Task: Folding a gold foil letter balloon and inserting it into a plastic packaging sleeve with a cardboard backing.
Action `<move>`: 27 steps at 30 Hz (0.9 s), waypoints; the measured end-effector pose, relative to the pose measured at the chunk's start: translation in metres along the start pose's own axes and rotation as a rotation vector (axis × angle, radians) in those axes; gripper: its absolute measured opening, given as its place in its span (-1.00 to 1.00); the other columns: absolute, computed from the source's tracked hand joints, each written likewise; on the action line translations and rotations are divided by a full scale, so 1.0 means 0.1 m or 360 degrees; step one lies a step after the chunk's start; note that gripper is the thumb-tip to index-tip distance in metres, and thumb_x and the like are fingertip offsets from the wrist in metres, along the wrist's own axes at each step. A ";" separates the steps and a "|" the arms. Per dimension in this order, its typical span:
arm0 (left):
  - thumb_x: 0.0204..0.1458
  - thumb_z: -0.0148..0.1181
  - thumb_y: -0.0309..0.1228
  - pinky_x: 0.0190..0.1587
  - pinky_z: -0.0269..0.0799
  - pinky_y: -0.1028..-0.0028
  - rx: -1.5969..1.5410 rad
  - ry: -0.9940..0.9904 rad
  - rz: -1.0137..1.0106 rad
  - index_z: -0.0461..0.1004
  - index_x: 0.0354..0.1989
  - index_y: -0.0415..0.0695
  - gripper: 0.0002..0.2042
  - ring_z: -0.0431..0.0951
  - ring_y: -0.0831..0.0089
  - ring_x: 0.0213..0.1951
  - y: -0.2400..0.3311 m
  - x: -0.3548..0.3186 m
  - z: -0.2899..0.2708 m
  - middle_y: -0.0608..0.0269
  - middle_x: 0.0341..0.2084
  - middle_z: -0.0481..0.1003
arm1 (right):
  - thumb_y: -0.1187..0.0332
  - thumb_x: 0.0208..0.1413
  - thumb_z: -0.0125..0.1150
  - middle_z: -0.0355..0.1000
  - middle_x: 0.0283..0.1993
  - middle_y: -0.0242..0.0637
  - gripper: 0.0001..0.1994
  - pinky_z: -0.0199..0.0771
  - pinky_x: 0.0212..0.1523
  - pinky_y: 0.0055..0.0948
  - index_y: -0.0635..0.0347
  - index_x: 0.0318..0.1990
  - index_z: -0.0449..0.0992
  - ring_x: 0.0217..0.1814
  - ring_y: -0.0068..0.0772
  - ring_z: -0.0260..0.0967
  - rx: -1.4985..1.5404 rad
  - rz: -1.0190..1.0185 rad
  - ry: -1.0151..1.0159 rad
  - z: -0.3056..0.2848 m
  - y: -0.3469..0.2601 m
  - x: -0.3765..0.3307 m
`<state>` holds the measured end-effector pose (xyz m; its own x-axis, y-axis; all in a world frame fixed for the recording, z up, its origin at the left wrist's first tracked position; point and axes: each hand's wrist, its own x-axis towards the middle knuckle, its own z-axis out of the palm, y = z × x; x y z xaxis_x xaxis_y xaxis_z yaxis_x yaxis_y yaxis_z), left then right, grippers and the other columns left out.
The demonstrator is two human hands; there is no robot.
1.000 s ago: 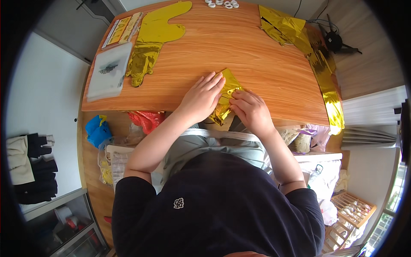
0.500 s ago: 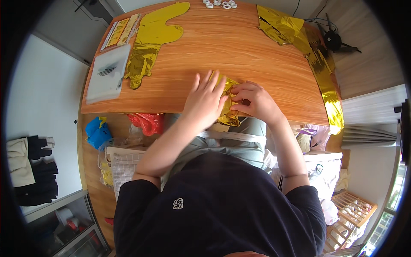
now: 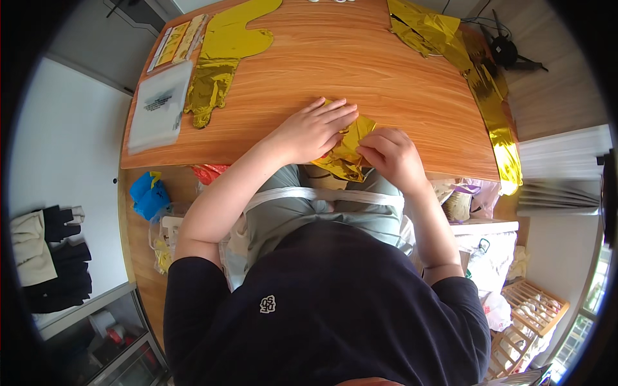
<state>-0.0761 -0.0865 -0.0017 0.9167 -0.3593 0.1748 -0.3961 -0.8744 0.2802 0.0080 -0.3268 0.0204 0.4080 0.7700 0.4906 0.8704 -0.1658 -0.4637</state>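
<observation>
A crinkled piece of gold foil (image 3: 347,154) lies at the near edge of the wooden table (image 3: 309,71), part of it hanging over toward my lap. My left hand (image 3: 315,128) rests flat on its left part, fingers stretched out and hiding some of the foil. At the foil's right edge, my right hand (image 3: 391,154) pinches it between thumb and curled fingers. What the foil's covered part looks like, I cannot tell.
Flat gold foil shapes (image 3: 238,42) lie far left, beside a clear plastic bag (image 3: 161,106) and a printed packet (image 3: 177,42). Along the right edge runs a long gold foil piece (image 3: 476,83), near a black device with antennas (image 3: 504,50). White rings (image 3: 331,0) sit at the far edge.
My left hand has turned and settled flatter on the foil. My right hand has moved slightly right and down, and more of the foil shows spread between the hands.
</observation>
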 end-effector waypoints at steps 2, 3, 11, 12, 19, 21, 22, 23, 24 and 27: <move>0.35 0.06 -0.29 0.51 0.06 0.00 0.0036 0.0089 -0.0123 0.19 0.49 -0.12 -0.45 0.14 0.12 0.52 0.08 -0.01 0.00 0.14 0.50 0.19 | 0.44 0.04 0.49 0.58 -0.25 -0.20 -0.84 0.58 -0.09 -0.21 0.22 -0.25 0.63 -0.19 -0.11 0.57 0.0073 0.0183 -0.0004 -0.02 -0.16 -0.14; 0.35 0.06 -0.29 0.51 0.06 0.00 0.0030 0.0087 -0.0123 0.19 0.49 -0.12 -0.45 0.14 0.12 0.52 0.12 -0.02 0.03 0.14 0.50 0.19 | 0.46 0.06 0.48 0.58 -0.25 -0.19 -0.85 0.59 -0.13 -0.23 0.22 -0.24 0.63 -0.20 -0.15 0.57 0.0144 0.0370 -0.0002 -0.02 -0.23 -0.20; 0.38 0.00 -0.29 0.52 0.04 -0.01 0.0123 0.0195 -0.0371 0.17 0.50 -0.15 -0.46 0.12 0.12 0.52 0.23 -0.06 0.13 0.10 0.50 0.19 | 0.41 0.13 0.40 0.55 -0.36 -0.17 -0.84 0.57 -0.30 -0.26 0.21 -0.20 0.55 -0.38 -0.11 0.54 0.0203 0.0671 0.0030 0.02 -0.39 -0.42; 0.38 0.00 -0.29 0.52 0.04 -0.01 0.0120 0.0190 -0.0366 0.17 0.50 -0.15 -0.46 0.12 0.12 0.52 0.23 -0.05 0.14 0.10 0.50 0.19 | 0.44 0.12 0.42 0.53 -0.42 -0.21 -0.85 0.54 -0.36 -0.30 0.22 -0.25 0.53 -0.43 -0.18 0.52 0.0294 0.0781 0.0084 0.06 -0.41 -0.45; 0.39 -0.02 -0.27 0.53 0.01 0.01 0.0127 0.0167 -0.0369 0.16 0.51 -0.15 -0.46 0.11 0.13 0.53 0.22 -0.04 0.13 0.11 0.50 0.18 | 0.34 0.21 0.39 0.52 -0.51 -0.24 -0.81 0.45 -0.50 -0.31 0.20 -0.35 0.51 -0.58 -0.26 0.47 -0.0137 0.0812 0.0009 0.02 -0.52 -0.45; 0.39 -0.02 -0.27 0.53 0.00 0.01 0.0122 0.0165 -0.0364 0.16 0.51 -0.14 -0.46 0.11 0.13 0.53 0.21 -0.04 0.14 0.11 0.51 0.18 | 0.34 0.21 0.38 0.52 -0.52 -0.24 -0.81 0.45 -0.49 -0.30 0.20 -0.35 0.51 -0.58 -0.27 0.47 -0.0052 0.0862 0.0015 0.03 -0.49 -0.49; 0.38 -0.02 -0.26 0.52 0.04 0.01 0.0148 0.0205 -0.0353 0.20 0.48 -0.17 -0.47 0.14 0.14 0.52 0.21 -0.04 0.15 0.10 0.48 0.21 | 0.33 0.22 0.37 0.53 -0.52 -0.23 -0.81 0.46 -0.49 -0.30 0.20 -0.35 0.52 -0.58 -0.27 0.47 0.0034 0.0907 0.0023 0.03 -0.47 -0.51; 0.37 -0.01 -0.25 0.51 0.08 0.00 0.0173 0.0245 -0.0337 0.23 0.45 -0.20 -0.48 0.18 0.14 0.50 0.21 -0.04 0.16 0.09 0.46 0.25 | 0.33 0.22 0.37 0.53 -0.52 -0.23 -0.81 0.46 -0.49 -0.30 0.20 -0.35 0.52 -0.58 -0.27 0.47 0.0032 0.0913 0.0024 0.03 -0.47 -0.50; 0.37 -0.01 -0.25 0.51 0.08 0.00 0.0169 0.0242 -0.0333 0.23 0.45 -0.20 -0.48 0.18 0.14 0.50 0.21 -0.04 0.16 0.09 0.46 0.25 | 0.34 0.21 0.37 0.51 -0.54 -0.23 -0.81 0.46 -0.49 -0.31 0.20 -0.36 0.51 -0.58 -0.28 0.48 0.0035 0.0915 0.0019 0.01 -0.47 -0.49; 0.38 -0.01 -0.25 0.51 0.08 0.01 0.0174 0.0236 -0.0348 0.23 0.45 -0.19 -0.48 0.18 0.15 0.50 0.21 -0.06 0.16 0.09 0.46 0.25 | 0.37 0.20 0.37 0.52 -0.54 -0.23 -0.83 0.48 -0.49 -0.36 0.21 -0.34 0.50 -0.56 -0.29 0.51 -0.0039 0.0847 0.0038 0.05 -0.49 -0.50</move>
<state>-0.0885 -0.1076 -0.0116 0.9589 -0.1135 0.2600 -0.1743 -0.9588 0.2244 -0.0561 -0.3539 0.0152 0.8007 0.5614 0.2092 0.5476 -0.5440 -0.6358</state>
